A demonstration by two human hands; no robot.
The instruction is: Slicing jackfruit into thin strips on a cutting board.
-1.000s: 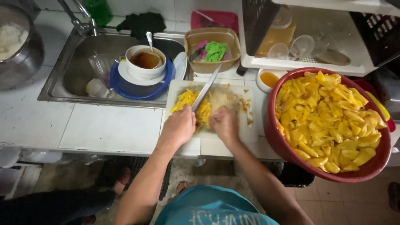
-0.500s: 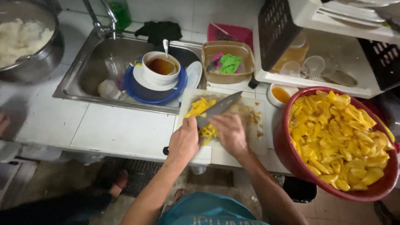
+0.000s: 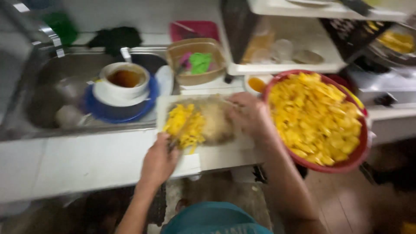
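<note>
Two bare hands work over a white cutting board [image 3: 208,149] in the single head view, which is blurred by motion. The left hand [image 3: 159,160] sits at the board's near left corner, fingers curled together against a pile of yellow fruit pieces [image 3: 184,125]; whether a knife handle lies inside the grip cannot be told through the blur. The right hand [image 3: 249,115] rests at the board's right side, fingers spread loosely on the board beside a pale brownish heap [image 3: 216,123].

Half a second earlier the right hand held a knife whose blade stood out above the yellow pieces, and the left hand lay on the pile; now no blade can be made out, the right hand has shifted to the right toward the red bowl [image 3: 359,149], and the left hand has dropped to the board's near edge. The camera has also swung, so the bowl sits more centrally.

The red bowl, heaped with cut yellow fruit, stands just right of the board, touching the right forearm. The white tiled worktop [image 3: 86,162] carries the board. Behind it lies a steel sink [image 3: 52,95] holding a blue plate [image 3: 119,112] with a white bowl of brown liquid [image 3: 125,78]. A tan tub [image 3: 197,60] with green and pink items stands behind the board, beside a white dish rack [image 3: 294,65].
</note>
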